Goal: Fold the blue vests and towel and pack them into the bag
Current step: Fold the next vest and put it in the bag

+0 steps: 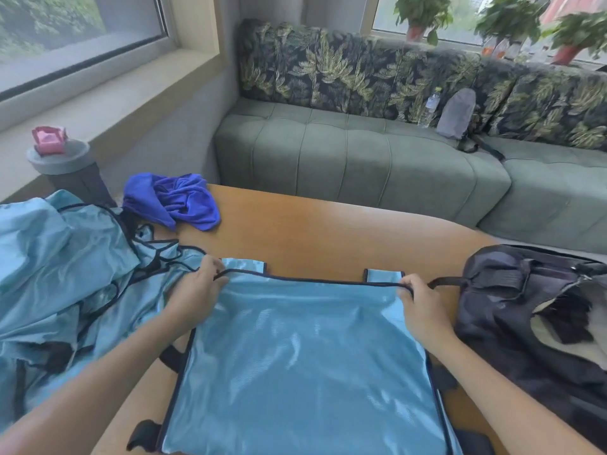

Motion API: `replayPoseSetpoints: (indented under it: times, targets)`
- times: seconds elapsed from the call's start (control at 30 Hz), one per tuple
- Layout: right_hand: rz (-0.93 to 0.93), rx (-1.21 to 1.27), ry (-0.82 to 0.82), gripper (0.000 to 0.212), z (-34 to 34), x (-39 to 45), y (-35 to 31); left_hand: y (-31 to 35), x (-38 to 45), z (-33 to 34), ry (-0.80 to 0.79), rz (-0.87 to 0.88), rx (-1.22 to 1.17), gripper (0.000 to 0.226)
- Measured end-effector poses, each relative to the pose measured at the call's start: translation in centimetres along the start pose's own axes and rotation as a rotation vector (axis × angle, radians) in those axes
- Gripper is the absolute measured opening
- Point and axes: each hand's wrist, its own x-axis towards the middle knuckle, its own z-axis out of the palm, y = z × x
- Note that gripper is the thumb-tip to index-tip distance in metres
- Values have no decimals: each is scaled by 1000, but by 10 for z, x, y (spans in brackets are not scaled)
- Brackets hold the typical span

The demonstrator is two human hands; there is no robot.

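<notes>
A light blue vest [305, 366] with dark trim lies flat on the wooden table [315, 231] in front of me. My left hand [197, 287] pinches its far left corner at the trim. My right hand [423, 307] pinches the far right corner. A heap of more light blue vests [62, 274] lies at the left. The dark blue towel [177, 200] sits crumpled at the table's far left. The dark bag [532, 323] lies open at the right, close to my right hand.
A green sofa [361, 162] with leaf-print cushions runs behind the table, with a water bottle [430, 108] and a grey pouch [456, 114] on it. A round grey stand [60, 162] with a pink object stands at the far left. Potted plants line the windowsill.
</notes>
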Motion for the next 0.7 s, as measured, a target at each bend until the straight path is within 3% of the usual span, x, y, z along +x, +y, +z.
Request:
replayPoseSetpoints:
  times: [0.1,0.3,0.5,0.6,0.7]
  targets:
    - [-2,57,4,7,7,-6,3,2,3,0,-21,-69,-17,9]
    - [-35,57,45,6,-6,-2,-8,14,7,-9,-70,-88,-41,25]
    - [-94,32,83,5,-22,18,-28,18,23,-16,-13,-74,-54,20]
    - [-51,-60,58,7,-15,31,-27,21,33,-14,-36,-59,49,21]
    - [11,-270,-35,12,0,38,-16,22,36,-5,-82,5,323,21]
